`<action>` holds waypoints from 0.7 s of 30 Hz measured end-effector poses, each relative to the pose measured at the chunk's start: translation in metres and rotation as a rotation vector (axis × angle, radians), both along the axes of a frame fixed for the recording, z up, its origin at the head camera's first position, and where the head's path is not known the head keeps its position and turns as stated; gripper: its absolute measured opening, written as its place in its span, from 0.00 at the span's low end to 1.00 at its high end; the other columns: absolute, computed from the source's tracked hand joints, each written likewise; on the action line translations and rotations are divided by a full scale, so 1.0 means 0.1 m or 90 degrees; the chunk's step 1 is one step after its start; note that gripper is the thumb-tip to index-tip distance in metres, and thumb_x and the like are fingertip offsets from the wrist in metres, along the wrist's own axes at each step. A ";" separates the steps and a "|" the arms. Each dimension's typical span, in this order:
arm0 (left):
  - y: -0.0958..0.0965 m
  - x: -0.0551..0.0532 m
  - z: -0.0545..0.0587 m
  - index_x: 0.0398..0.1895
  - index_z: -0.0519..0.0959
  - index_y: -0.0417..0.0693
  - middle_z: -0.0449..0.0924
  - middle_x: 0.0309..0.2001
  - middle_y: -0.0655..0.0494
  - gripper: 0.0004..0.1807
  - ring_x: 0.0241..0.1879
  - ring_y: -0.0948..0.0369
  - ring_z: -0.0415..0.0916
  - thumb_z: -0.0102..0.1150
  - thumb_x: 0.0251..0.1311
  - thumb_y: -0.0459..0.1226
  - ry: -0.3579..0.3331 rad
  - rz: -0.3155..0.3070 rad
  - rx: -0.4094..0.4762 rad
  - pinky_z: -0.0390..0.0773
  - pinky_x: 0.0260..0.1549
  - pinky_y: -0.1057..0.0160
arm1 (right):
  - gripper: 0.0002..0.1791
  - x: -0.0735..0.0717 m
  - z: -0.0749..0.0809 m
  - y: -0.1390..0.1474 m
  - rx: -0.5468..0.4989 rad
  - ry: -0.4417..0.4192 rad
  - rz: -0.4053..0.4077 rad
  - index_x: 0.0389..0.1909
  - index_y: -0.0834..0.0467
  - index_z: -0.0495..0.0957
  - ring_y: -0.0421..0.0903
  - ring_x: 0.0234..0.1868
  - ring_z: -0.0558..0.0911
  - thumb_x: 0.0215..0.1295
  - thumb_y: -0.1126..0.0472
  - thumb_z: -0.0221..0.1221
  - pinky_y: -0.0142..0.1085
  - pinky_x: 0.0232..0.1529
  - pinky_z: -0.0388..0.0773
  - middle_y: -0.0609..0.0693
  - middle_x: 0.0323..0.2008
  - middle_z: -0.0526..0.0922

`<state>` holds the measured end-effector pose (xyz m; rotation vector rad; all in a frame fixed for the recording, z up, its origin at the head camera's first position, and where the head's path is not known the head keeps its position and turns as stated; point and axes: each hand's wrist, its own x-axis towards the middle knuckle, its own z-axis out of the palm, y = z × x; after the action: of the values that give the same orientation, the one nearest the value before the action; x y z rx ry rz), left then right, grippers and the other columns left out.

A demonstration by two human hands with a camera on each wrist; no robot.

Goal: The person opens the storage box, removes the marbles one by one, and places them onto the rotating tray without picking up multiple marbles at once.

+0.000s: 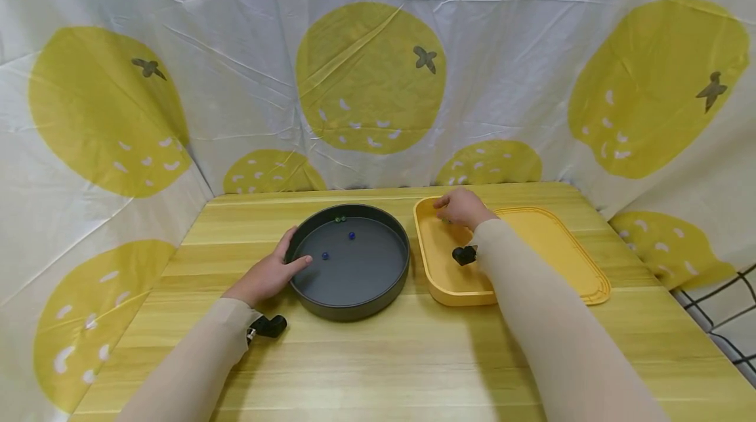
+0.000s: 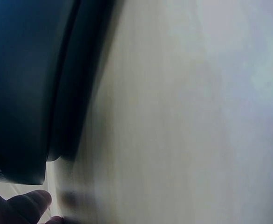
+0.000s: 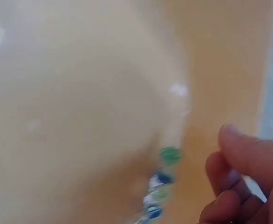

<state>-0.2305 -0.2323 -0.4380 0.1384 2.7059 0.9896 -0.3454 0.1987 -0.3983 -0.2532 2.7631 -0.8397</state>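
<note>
A round dark grey baking pan point(image 1: 348, 307) stands left of a yellow rectangular tray point(image 1: 461, 298). My left hand point(image 1: 268, 275) grips the pan's left side, thumb over the rim and fingers along the outer wall. Two blue marbles point(image 1: 352, 235) and two green marbles point(image 1: 338, 219) lie inside the pan. My right hand point(image 1: 463, 209) is over the tray's far left part, fingers curled downward. In the right wrist view a row of glass marbles point(image 3: 170, 155), green and blue, lies along the tray's edge beside the fingers. A bluish glint shows among those fingers; I cannot tell whether they hold a marble.
A flat yellow lid point(image 1: 549, 245) lies right of the tray, partly behind the right sleeve. All of it rests on a wooden table point(image 1: 378, 369). A curtain point(image 1: 248, 81) with yellow fruit prints hangs behind, and a black wire grid point(image 1: 723, 323) is at far right.
</note>
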 end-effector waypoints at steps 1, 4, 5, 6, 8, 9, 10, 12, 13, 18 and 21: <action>0.00 0.00 0.00 0.88 0.34 0.63 0.52 0.83 0.33 0.51 0.75 0.30 0.62 0.48 0.75 0.65 0.000 0.000 -0.001 0.64 0.71 0.30 | 0.20 -0.01 -0.03 0.02 0.011 -0.005 -0.001 0.65 0.63 0.81 0.59 0.49 0.85 0.76 0.63 0.59 0.49 0.53 0.84 0.63 0.66 0.81; 0.00 -0.01 -0.01 0.88 0.34 0.63 0.52 0.83 0.33 0.51 0.76 0.31 0.62 0.48 0.74 0.66 0.000 -0.001 -0.001 0.63 0.72 0.31 | 0.20 -0.02 -0.10 0.05 0.057 0.005 0.000 0.64 0.64 0.82 0.60 0.59 0.84 0.74 0.64 0.60 0.50 0.59 0.82 0.63 0.65 0.82; 0.00 -0.01 -0.01 0.88 0.34 0.63 0.52 0.83 0.33 0.51 0.76 0.31 0.62 0.48 0.74 0.66 0.000 -0.001 -0.002 0.63 0.72 0.31 | 0.20 -0.02 -0.11 0.05 0.072 0.009 0.002 0.64 0.64 0.82 0.61 0.62 0.83 0.74 0.64 0.60 0.52 0.61 0.81 0.63 0.64 0.83; 0.00 -0.01 -0.01 0.88 0.34 0.63 0.51 0.83 0.33 0.51 0.76 0.31 0.62 0.49 0.74 0.66 0.000 -0.002 -0.001 0.63 0.72 0.31 | 0.20 -0.02 -0.13 0.04 0.090 0.015 0.007 0.63 0.64 0.82 0.62 0.64 0.82 0.74 0.64 0.60 0.53 0.63 0.80 0.63 0.64 0.83; 0.00 -0.02 -0.02 0.88 0.34 0.63 0.51 0.83 0.33 0.51 0.76 0.31 0.62 0.49 0.74 0.65 0.002 -0.002 0.001 0.63 0.73 0.31 | 0.20 -0.02 -0.14 0.04 0.123 0.022 0.014 0.63 0.63 0.83 0.63 0.66 0.80 0.74 0.65 0.60 0.54 0.66 0.78 0.62 0.64 0.83; 0.00 -0.02 -0.02 0.88 0.34 0.63 0.51 0.83 0.34 0.51 0.76 0.32 0.61 0.49 0.75 0.65 0.002 -0.003 0.002 0.62 0.73 0.31 | 0.19 -0.02 -0.15 0.04 0.136 0.022 0.016 0.63 0.63 0.83 0.63 0.66 0.80 0.74 0.65 0.60 0.54 0.67 0.77 0.62 0.64 0.83; 0.00 -0.02 -0.02 0.88 0.34 0.63 0.51 0.83 0.34 0.51 0.76 0.32 0.62 0.49 0.75 0.65 0.003 -0.003 0.002 0.62 0.73 0.31 | 0.19 -0.02 -0.15 0.04 0.150 0.024 0.022 0.62 0.63 0.83 0.63 0.66 0.80 0.74 0.65 0.60 0.55 0.67 0.77 0.62 0.64 0.83; 0.00 -0.02 -0.02 0.88 0.34 0.62 0.51 0.83 0.34 0.51 0.76 0.32 0.62 0.49 0.75 0.65 0.006 -0.003 0.001 0.63 0.72 0.31 | 0.18 -0.02 -0.16 0.04 0.171 0.027 0.031 0.61 0.63 0.84 0.63 0.65 0.81 0.74 0.66 0.61 0.55 0.67 0.77 0.62 0.63 0.84; 0.00 -0.02 -0.02 0.88 0.34 0.63 0.51 0.83 0.33 0.51 0.76 0.31 0.62 0.49 0.75 0.65 0.006 -0.003 0.000 0.63 0.72 0.31 | 0.17 -0.03 -0.16 0.05 0.178 0.029 0.034 0.60 0.63 0.85 0.63 0.64 0.82 0.74 0.66 0.61 0.55 0.66 0.78 0.61 0.63 0.84; 0.00 -0.01 -0.02 0.88 0.34 0.63 0.51 0.83 0.34 0.51 0.76 0.31 0.62 0.49 0.75 0.65 0.004 -0.002 0.002 0.63 0.72 0.31 | 0.15 -0.03 -0.20 0.06 0.186 0.037 0.041 0.56 0.61 0.87 0.61 0.61 0.84 0.72 0.64 0.63 0.54 0.64 0.79 0.59 0.60 0.86; 0.00 0.00 -0.01 0.88 0.34 0.63 0.50 0.83 0.34 0.51 0.76 0.31 0.62 0.49 0.75 0.65 0.003 -0.001 0.005 0.62 0.72 0.31 | 0.15 -0.04 -0.22 0.07 0.170 0.035 0.037 0.56 0.60 0.88 0.60 0.61 0.84 0.71 0.62 0.65 0.54 0.65 0.79 0.58 0.60 0.87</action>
<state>-0.2308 -0.2324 -0.4390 0.1450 2.7060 1.0006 -0.3494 0.2058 -0.4204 -0.3083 2.8615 -0.4481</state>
